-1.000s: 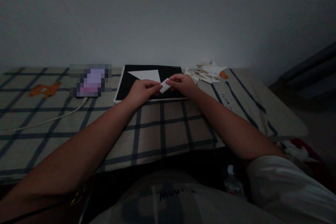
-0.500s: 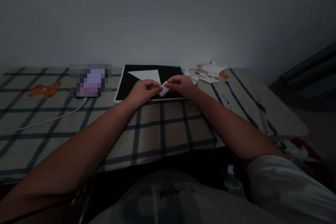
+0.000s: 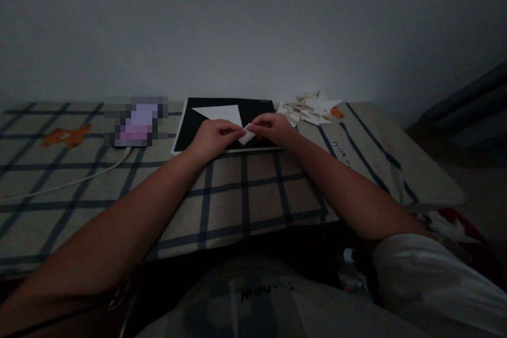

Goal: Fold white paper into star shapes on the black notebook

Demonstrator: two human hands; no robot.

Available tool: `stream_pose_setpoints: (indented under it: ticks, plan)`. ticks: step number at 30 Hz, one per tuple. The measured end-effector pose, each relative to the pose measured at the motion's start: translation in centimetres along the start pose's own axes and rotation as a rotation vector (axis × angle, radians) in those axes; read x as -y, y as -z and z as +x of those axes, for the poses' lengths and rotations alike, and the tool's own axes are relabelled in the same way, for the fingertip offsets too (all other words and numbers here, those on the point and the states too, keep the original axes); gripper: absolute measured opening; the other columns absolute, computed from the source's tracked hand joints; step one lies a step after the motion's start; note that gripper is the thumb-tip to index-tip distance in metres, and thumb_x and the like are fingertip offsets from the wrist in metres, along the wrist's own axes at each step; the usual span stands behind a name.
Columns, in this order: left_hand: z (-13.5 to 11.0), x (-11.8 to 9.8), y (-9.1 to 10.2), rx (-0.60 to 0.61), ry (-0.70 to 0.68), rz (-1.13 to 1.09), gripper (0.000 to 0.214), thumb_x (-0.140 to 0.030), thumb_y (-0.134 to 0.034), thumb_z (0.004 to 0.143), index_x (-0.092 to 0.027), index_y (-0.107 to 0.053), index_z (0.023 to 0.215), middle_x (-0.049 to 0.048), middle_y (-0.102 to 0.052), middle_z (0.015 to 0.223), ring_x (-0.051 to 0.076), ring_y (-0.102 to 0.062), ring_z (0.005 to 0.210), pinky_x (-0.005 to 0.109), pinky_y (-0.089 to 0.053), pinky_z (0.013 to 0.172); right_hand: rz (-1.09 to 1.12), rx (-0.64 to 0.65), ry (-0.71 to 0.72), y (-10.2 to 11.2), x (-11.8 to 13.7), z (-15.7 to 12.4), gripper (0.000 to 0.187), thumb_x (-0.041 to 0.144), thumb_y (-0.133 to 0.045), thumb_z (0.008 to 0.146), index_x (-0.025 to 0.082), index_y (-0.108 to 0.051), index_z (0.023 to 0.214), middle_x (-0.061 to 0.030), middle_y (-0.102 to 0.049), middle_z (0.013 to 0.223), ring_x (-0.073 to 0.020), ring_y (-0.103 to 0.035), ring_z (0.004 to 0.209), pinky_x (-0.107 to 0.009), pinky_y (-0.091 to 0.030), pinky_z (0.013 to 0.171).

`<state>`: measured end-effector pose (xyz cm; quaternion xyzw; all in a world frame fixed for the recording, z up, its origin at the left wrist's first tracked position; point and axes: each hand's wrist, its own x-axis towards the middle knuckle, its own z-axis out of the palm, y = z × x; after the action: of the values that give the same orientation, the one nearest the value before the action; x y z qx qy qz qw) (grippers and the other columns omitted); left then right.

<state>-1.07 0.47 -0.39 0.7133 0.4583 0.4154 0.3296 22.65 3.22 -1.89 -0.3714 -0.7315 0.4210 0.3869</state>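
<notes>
Both my hands meet over the near edge of a black board (image 3: 198,121) on a checked tablecloth. My left hand (image 3: 214,137) and my right hand (image 3: 273,128) pinch a small white piece of paper (image 3: 247,134) between their fingertips, fingers closed on it. A larger white paper triangle (image 3: 222,113) lies on the black board just beyond my left hand. The light is dim.
A heap of folded white paper pieces (image 3: 311,108) sits right of the board near the wall. A blurred pink and purple object (image 3: 137,121) lies to the left, with a white cable (image 3: 67,184) trailing from it. The table's right edge (image 3: 435,179) drops off.
The small paper piece has tilted and sunk slightly between my fingertips, showing less of its face. Both hands stay in nearly the same spot.
</notes>
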Motion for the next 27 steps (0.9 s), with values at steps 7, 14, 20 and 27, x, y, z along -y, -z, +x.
stream_pose_setpoints:
  ticks: [7, 14, 20, 27]
  plan:
    - [0.0, -0.17, -0.07, -0.094, 0.025, -0.077, 0.008, -0.029, -0.087, 0.085, -0.021, -0.091, 0.086, 0.0055, -0.089, 0.095, 0.023, -0.081, 0.093, 0.033, -0.064, 0.092, 0.101, 0.05, 0.005, -0.25, 0.36, -0.14, 0.05, 0.065, -0.093, 0.083, 0.019, -0.079, 0.095, -0.003, -0.08, 0.084, -0.017, -0.072, 0.078, -0.031, -0.06, 0.075]
    - [0.07, 0.14, -0.5, -0.127, 0.031, -0.108, 0.005, -0.028, -0.09, 0.083, -0.024, -0.091, 0.084, 0.0037, -0.089, 0.092, 0.023, -0.082, 0.092, 0.034, -0.065, 0.092, 0.077, 0.02, 0.016, -0.24, 0.22, -0.16, 0.048, 0.067, -0.088, 0.087, 0.02, -0.075, 0.087, -0.0037, -0.081, 0.081, -0.0187, -0.075, 0.079, -0.033, -0.061, 0.076]
    - [0.02, 0.26, -0.51, -0.128, 0.033, -0.104, 0.007, -0.03, -0.091, 0.083, -0.024, -0.091, 0.085, 0.0042, -0.089, 0.093, 0.024, -0.083, 0.093, 0.034, -0.066, 0.093, 0.036, 0.03, -0.009, -0.05, 0.52, -0.11, 0.046, 0.064, -0.087, 0.09, 0.02, -0.073, 0.083, -0.0041, -0.08, 0.079, -0.0187, -0.075, 0.077, -0.033, -0.062, 0.077]
    - [0.1, 0.0, -0.56, -0.146, 0.054, -0.14, 0.004, -0.028, -0.091, 0.082, -0.024, -0.091, 0.083, 0.0046, -0.089, 0.093, 0.024, -0.083, 0.093, 0.033, -0.066, 0.093, 0.077, 0.035, 0.03, -0.3, 0.93, -0.29, 0.054, 0.073, -0.076, 0.098, 0.021, -0.077, 0.086, -0.0042, -0.082, 0.083, -0.0176, -0.076, 0.079, -0.035, -0.066, 0.083]
